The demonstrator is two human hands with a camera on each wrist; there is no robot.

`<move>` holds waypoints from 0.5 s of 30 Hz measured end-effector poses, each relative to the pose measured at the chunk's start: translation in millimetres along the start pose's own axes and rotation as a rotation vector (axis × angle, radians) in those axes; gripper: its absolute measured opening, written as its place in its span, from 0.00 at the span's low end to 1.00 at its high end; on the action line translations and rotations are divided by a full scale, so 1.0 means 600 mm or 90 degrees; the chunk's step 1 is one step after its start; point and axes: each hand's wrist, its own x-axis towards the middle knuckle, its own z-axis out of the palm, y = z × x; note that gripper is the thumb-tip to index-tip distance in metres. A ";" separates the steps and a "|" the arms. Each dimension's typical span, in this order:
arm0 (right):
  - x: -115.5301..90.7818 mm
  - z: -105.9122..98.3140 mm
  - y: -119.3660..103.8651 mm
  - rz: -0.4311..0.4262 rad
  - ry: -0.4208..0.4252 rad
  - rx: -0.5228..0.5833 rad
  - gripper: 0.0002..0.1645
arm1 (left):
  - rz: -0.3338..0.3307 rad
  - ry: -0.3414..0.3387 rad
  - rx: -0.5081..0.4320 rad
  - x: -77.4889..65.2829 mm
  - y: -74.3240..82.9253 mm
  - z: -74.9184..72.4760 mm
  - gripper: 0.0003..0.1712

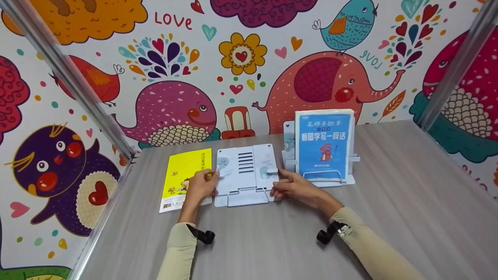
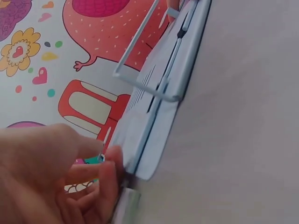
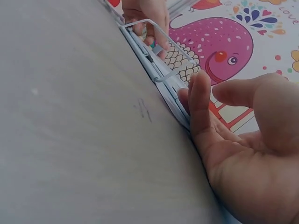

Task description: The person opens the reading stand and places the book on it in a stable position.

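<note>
Presently: flat book stand held at both side edges

Noted from left to right. Yellow booklet (image 1: 186,179) flat on grey table (image 1: 389,217), just beside the stand, its right margin partly under the left hand.

Left hand (image 1: 201,186): fingers curled at the left edge of the white book stand (image 1: 246,173), pinching that edge near a small side tab; grip confirmed in the left wrist view (image 2: 60,177), fingertips touching the panel's rim.

Stand itself: lying flat, centred before the person, between the two hands, long axis running left to right across the table, wire page holder (image 2: 145,88) along its near side. Equally close to both hands; neither nearer.

Right hand (image 1: 291,188): at the stand's right edge, fingers extended and relaxed, fingertips (image 3: 198,93) touching the rim, thumb apart and not closed on anything. Contact only, no clamp visible.

Further right: second stand (image 1: 348,161) upright, touching or just beside the flat one, carrying a blue book (image 1: 323,144) facing the person.

Judgement: any lift or unfolding turns on the two side edges, already covered.
</note>
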 end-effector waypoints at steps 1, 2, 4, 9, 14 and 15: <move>-0.001 -0.001 0.001 0.001 0.003 0.003 0.57 | 0.002 0.005 -0.007 0.000 0.000 0.001 0.25; -0.001 -0.001 0.001 -0.001 0.004 0.007 0.57 | 0.002 0.010 -0.016 0.000 0.000 0.003 0.25; -0.002 -0.001 0.002 0.001 0.005 0.013 0.57 | -0.007 0.020 -0.048 0.000 0.000 0.004 0.24; -0.004 -0.001 0.004 -0.018 0.017 0.041 0.55 | -0.034 0.054 -0.152 0.005 -0.004 0.000 0.24; -0.009 0.001 0.003 -0.047 0.039 0.059 0.49 | -0.006 0.077 -0.210 0.006 -0.005 -0.008 0.18; -0.010 0.001 0.003 -0.052 0.045 0.065 0.47 | 0.001 0.075 -0.222 0.006 -0.005 -0.009 0.17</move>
